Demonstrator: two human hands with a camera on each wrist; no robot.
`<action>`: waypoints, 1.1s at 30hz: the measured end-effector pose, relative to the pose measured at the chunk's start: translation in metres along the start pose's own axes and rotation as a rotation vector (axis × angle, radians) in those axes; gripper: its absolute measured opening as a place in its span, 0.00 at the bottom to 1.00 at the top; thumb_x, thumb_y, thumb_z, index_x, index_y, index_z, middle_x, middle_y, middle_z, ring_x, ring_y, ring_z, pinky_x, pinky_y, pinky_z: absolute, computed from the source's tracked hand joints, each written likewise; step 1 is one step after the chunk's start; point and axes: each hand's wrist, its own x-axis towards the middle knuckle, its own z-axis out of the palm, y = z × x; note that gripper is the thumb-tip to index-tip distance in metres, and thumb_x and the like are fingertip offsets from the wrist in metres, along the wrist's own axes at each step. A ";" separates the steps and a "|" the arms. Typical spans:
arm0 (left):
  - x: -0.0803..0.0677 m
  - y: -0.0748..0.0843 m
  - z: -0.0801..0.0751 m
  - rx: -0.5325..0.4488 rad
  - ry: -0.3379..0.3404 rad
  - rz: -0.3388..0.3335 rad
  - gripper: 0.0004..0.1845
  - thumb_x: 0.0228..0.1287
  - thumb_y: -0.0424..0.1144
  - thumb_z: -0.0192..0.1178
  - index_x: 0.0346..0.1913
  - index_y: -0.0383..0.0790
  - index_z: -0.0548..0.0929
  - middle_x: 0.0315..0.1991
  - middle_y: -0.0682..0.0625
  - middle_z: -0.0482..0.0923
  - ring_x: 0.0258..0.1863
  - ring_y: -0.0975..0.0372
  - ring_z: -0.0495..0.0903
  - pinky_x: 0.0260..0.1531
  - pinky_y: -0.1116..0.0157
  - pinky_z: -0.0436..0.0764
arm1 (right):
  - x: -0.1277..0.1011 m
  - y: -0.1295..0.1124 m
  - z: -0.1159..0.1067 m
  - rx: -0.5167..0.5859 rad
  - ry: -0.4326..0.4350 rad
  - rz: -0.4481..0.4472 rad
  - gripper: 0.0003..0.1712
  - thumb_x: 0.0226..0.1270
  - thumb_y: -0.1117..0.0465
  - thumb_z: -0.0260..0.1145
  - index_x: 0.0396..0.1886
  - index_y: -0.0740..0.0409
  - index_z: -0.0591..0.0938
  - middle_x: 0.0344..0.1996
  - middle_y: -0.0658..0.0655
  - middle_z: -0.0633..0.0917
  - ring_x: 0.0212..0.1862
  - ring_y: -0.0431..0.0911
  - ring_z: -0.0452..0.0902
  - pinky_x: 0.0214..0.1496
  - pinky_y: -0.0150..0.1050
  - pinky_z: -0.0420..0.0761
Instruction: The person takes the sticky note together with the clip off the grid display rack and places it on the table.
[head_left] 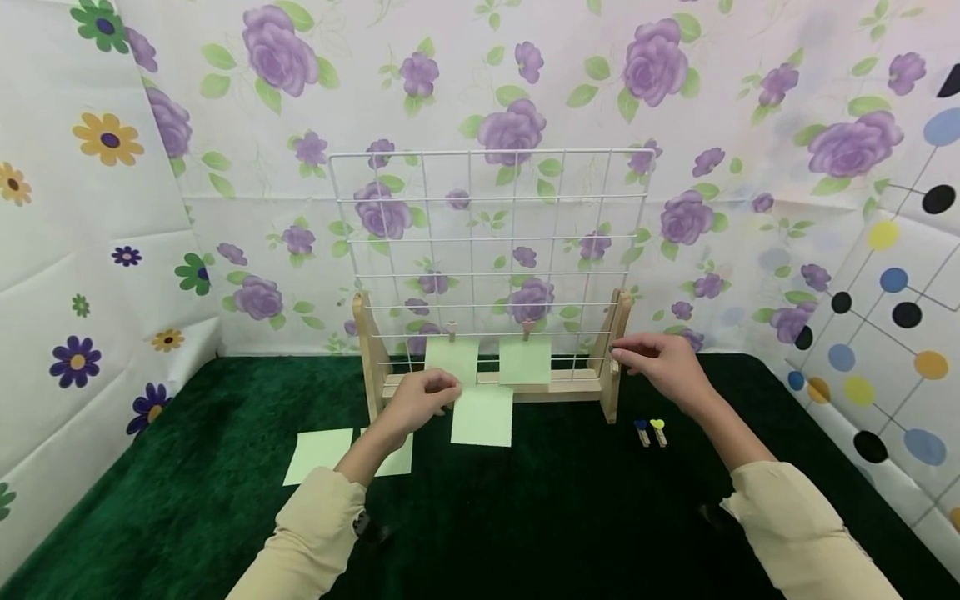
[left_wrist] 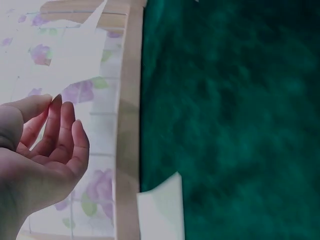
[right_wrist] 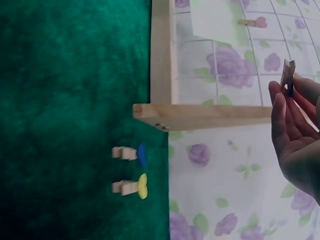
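My left hand (head_left: 420, 402) pinches a pale green paper square (head_left: 482, 417) by its upper left corner, in front of the stand's wooden base bar. Two similar sheets, a left one (head_left: 448, 357) and a right one (head_left: 526, 360), hang on the white wire grid (head_left: 491, 239), each under a small clothespin (head_left: 528, 330) at its top edge. By the stand's right post, my right hand (head_left: 663, 367) holds a small wooden clothespin (right_wrist: 288, 76) between thumb and fingers. The left wrist view shows the left hand's fingertips (left_wrist: 58, 98) meeting at the sheet's corner.
Two more paper sheets (head_left: 318, 454) lie on the green cloth (head_left: 525, 525) at left, partly behind the left arm. A blue-topped clothespin (head_left: 642, 432) and a yellow-topped clothespin (head_left: 658, 432) lie at right. Wooden posts (head_left: 615, 358) support the grid; a flowered sheet hangs behind.
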 end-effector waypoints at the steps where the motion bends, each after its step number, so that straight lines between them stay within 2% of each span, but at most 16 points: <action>1: -0.001 -0.003 -0.001 0.007 -0.001 -0.013 0.09 0.70 0.35 0.57 0.46 0.33 0.82 0.37 0.46 0.80 0.39 0.55 0.79 0.44 0.52 0.79 | -0.002 0.002 0.000 0.010 -0.006 0.013 0.22 0.69 0.52 0.64 0.51 0.65 0.83 0.46 0.63 0.84 0.39 0.51 0.82 0.41 0.36 0.80; 6: -0.006 -0.015 -0.010 0.045 -0.007 -0.054 0.10 0.70 0.35 0.57 0.47 0.32 0.82 0.37 0.46 0.80 0.39 0.52 0.79 0.43 0.52 0.79 | -0.009 0.015 -0.004 -0.010 -0.025 0.065 0.23 0.69 0.50 0.63 0.52 0.65 0.82 0.47 0.63 0.83 0.41 0.53 0.81 0.43 0.39 0.80; 16: -0.014 -0.034 -0.022 0.071 -0.013 -0.130 0.08 0.70 0.34 0.56 0.45 0.32 0.81 0.36 0.46 0.79 0.36 0.57 0.79 0.37 0.59 0.79 | -0.028 0.039 -0.014 -0.048 -0.070 0.130 0.26 0.69 0.48 0.63 0.54 0.65 0.81 0.46 0.62 0.83 0.44 0.56 0.80 0.46 0.50 0.77; 22: -0.017 -0.041 -0.029 0.097 -0.002 -0.148 0.09 0.70 0.34 0.56 0.46 0.32 0.81 0.35 0.47 0.80 0.34 0.59 0.79 0.35 0.62 0.79 | -0.040 0.058 -0.022 -0.074 -0.098 0.167 0.27 0.69 0.47 0.63 0.54 0.64 0.81 0.45 0.60 0.84 0.44 0.55 0.80 0.44 0.49 0.77; 29: -0.019 -0.046 -0.032 0.113 -0.008 -0.157 0.09 0.70 0.34 0.56 0.46 0.32 0.81 0.34 0.46 0.81 0.34 0.59 0.80 0.33 0.62 0.79 | -0.047 0.079 -0.031 -0.093 -0.145 0.202 0.24 0.68 0.49 0.64 0.53 0.64 0.81 0.45 0.60 0.84 0.43 0.53 0.81 0.46 0.50 0.79; 33: -0.021 -0.046 -0.032 0.135 -0.010 -0.160 0.09 0.70 0.33 0.56 0.46 0.31 0.81 0.33 0.47 0.81 0.34 0.58 0.80 0.32 0.61 0.78 | -0.049 0.086 -0.034 -0.124 -0.162 0.201 0.24 0.67 0.49 0.65 0.51 0.64 0.82 0.42 0.58 0.85 0.41 0.51 0.80 0.43 0.47 0.79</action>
